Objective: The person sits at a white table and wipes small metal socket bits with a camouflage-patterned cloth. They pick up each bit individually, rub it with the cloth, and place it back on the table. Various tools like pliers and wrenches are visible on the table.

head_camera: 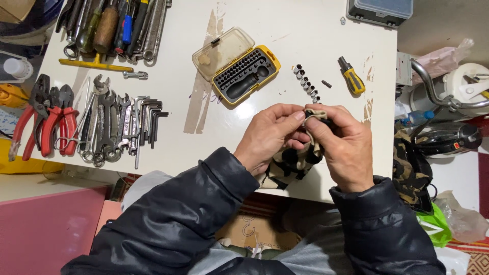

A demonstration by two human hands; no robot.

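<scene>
Over white table [305, 30], both hands' fingers [295, 116] pinch upright pouch [295, 160] (camouflage).

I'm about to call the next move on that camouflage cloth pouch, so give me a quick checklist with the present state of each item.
1. Both hands on the pouch: ok; left hand and right hand pinch the top of the camouflage pouch.
2. Pouch supported over the table: ok.
3. Pouch mouth open: cannot tell; fingers cover it.
4. Anything inside: cannot tell.
5. Row of sockets undisturbed: ok, apart from the hands.
6. Yellow bit case reachable: ok, lid open, driver handle inside.
</scene>
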